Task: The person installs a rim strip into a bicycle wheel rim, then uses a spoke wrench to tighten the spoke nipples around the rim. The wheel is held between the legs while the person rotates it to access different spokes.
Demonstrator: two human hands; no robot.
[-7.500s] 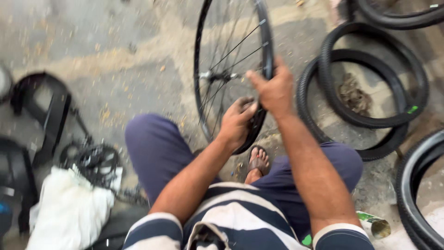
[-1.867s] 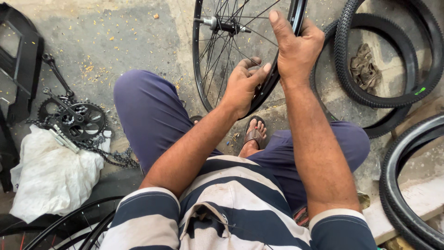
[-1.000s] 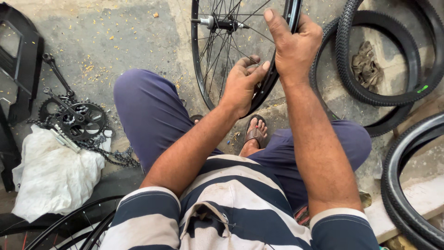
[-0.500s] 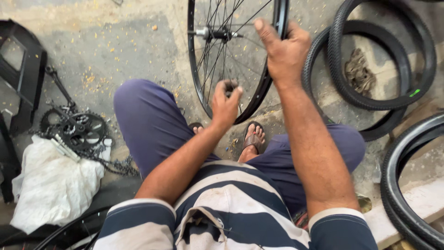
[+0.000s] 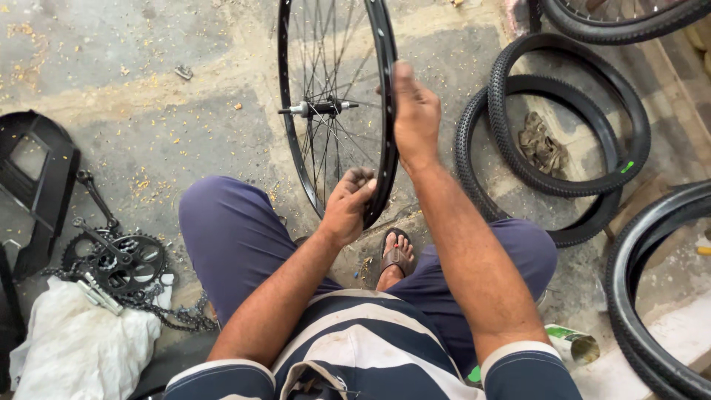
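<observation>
A bare spoked bicycle wheel (image 5: pixel 337 111) is standing upright on the concrete floor (image 5: pixel 148 111), just in front of the seated person's sandalled foot (image 5: pixel 396 255). The right hand (image 5: pixel 415 118) is closing around the rim's right edge near axle height. The left hand (image 5: pixel 348 207) is pinching the lower rim, fingers curled tight against it. Two loose knobby tyres (image 5: pixel 563 126) are lying overlapped to the right; a chainring with chain (image 5: pixel 122 267) is resting beside a white cloth (image 5: pixel 81 348) on the left.
</observation>
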